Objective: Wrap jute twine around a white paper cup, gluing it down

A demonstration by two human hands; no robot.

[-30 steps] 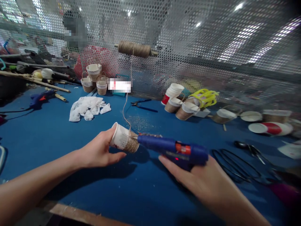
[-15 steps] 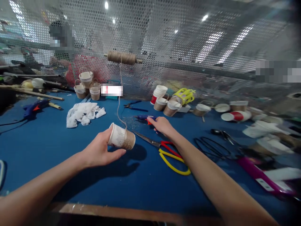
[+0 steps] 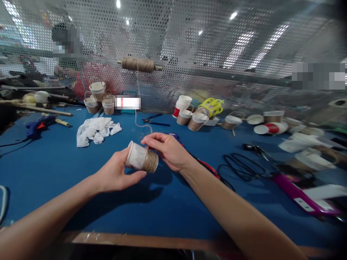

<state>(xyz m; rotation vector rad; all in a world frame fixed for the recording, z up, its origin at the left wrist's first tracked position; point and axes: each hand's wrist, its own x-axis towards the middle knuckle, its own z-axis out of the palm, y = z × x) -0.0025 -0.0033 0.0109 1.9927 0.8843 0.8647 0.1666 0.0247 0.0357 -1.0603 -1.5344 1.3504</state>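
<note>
My left hand [image 3: 115, 171] is closed round a paper cup [image 3: 137, 156] that lies tilted, its mouth to the left. Brown twine [image 3: 151, 161] is wound about the cup's base end. My right hand [image 3: 169, 150] pinches the twine strand [image 3: 143, 125] beside the cup, thumb and forefinger together. That strand runs back up to a twine spool [image 3: 138, 65] on a rod at the mesh. Behind my right hand a blue glue gun [image 3: 174, 135] shows only in part. Under my right forearm the scissors are mostly hidden; a red handle [image 3: 210, 167] peeks out.
Twine-wrapped cups with handles [image 3: 98, 90] stand at the back left, near a crumpled white cloth [image 3: 94, 130]. Pliers [image 3: 157, 120] lie behind. A second glue gun [image 3: 39, 125] is at left. Cables [image 3: 241, 167] and a purple power strip [image 3: 303, 196] lie at right.
My right hand has let go of the glue gun and moved left to the twine at the cup. My left hand and the cup have hardly moved.
</note>
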